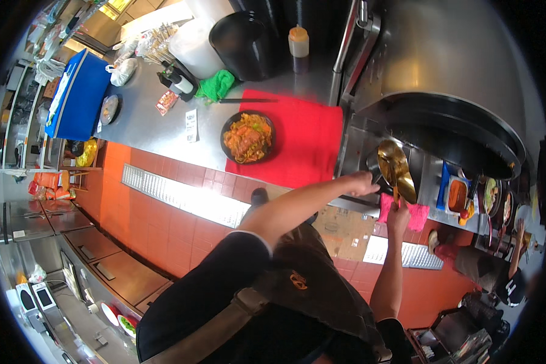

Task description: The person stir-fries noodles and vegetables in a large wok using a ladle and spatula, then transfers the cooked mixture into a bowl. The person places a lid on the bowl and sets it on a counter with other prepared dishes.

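My right hand is closed around the handle of a gold-coloured metal ladle or pan, beside a pink cloth. A second utensil seems to lie within the gold metal, but its shape is unclear. My left hand is just left of it, over the edge of the stove area; its fingers are partly curled, and whether it grips a dark handle there cannot be made out. A black bowl of cooked food with vegetables rests on a red cloth, left of both hands. Black chopsticks lie above the bowl.
A large black wok stands at the right, near a tray of red sauce. A squeeze bottle, a black bin and a green cloth stand or lie along the counter's back. Another person is at the far right.
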Demonstrator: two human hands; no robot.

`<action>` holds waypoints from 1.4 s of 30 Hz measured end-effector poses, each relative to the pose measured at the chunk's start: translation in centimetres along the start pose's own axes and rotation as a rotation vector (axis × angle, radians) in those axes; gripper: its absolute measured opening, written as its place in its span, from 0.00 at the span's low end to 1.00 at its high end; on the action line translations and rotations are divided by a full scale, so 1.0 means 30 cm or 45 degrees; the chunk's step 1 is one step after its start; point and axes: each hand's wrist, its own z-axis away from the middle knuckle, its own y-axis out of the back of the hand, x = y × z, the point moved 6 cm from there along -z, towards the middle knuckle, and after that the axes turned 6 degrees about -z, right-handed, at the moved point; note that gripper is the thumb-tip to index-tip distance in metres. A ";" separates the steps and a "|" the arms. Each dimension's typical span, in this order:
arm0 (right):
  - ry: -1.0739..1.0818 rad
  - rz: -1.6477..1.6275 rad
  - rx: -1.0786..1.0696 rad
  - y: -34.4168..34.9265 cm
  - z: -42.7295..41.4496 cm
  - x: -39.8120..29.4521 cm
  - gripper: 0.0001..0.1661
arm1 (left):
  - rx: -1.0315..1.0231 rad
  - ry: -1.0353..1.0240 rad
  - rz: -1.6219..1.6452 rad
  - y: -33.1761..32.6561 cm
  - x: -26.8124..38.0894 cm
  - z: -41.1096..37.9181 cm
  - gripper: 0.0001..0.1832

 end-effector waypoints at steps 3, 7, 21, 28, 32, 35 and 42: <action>-0.024 0.037 -0.016 -0.046 0.011 0.073 0.27 | 0.184 -0.450 -0.267 0.185 0.029 0.255 0.23; -0.225 0.294 0.025 -0.018 0.100 0.157 0.31 | 0.637 -0.235 -0.216 0.744 -0.146 0.704 0.09; -0.331 0.094 0.036 -0.299 0.584 -0.205 0.32 | 1.231 -0.082 -1.294 1.970 -0.955 1.057 0.07; -0.227 -0.189 -0.307 -0.554 0.713 -0.732 0.29 | 0.796 0.031 -1.067 2.177 -0.945 0.982 0.07; 0.007 -0.178 -0.430 -0.649 0.636 -0.822 0.29 | 1.079 -0.296 -1.213 2.296 -1.009 1.012 0.19; 0.091 -0.175 -0.430 -0.676 0.603 -0.876 0.27 | 1.174 -0.295 -1.360 2.242 -0.834 1.102 0.16; 0.145 -0.451 -0.344 -0.611 0.502 -1.055 0.21 | 1.624 0.185 -0.292 2.176 -0.598 1.481 0.32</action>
